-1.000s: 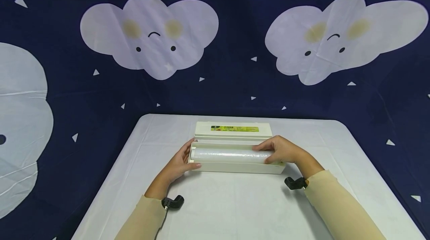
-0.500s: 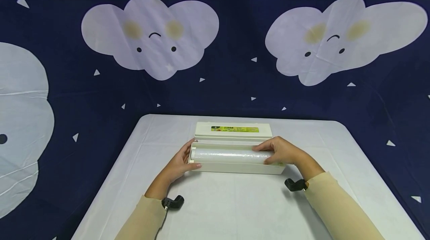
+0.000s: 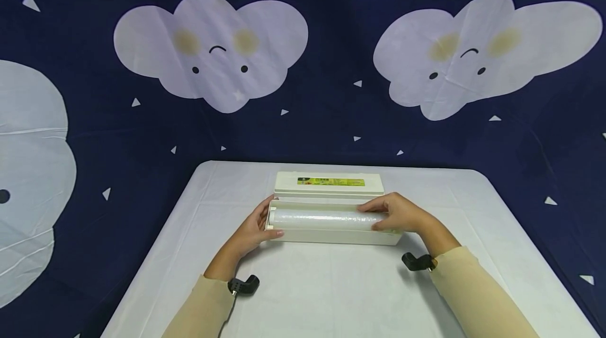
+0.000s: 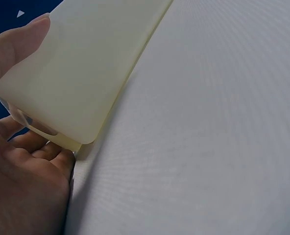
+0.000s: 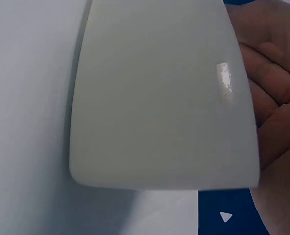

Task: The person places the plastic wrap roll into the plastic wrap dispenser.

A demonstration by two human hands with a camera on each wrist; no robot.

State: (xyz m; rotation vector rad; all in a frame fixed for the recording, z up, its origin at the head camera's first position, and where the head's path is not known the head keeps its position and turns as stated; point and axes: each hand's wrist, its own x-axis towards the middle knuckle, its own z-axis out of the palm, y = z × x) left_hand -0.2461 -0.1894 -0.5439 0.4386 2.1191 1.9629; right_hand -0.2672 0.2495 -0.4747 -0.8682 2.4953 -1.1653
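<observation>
Cream dispenser box (image 3: 331, 230) lay mid-table (image 3: 331, 296), lid open | left hand (image 3: 253, 230) fingers gripped its left end, bracing | right hand (image 3: 397, 213) fingers clasped film roll (image 3: 322, 218) inside

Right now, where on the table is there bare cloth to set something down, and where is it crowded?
Bare cloth lies on the table between the two sleeves in front of the cream box, and in strips left and right of it. It is crowded mid-table: the left hand and right hand grip the box ends, with the lid just behind.
</observation>
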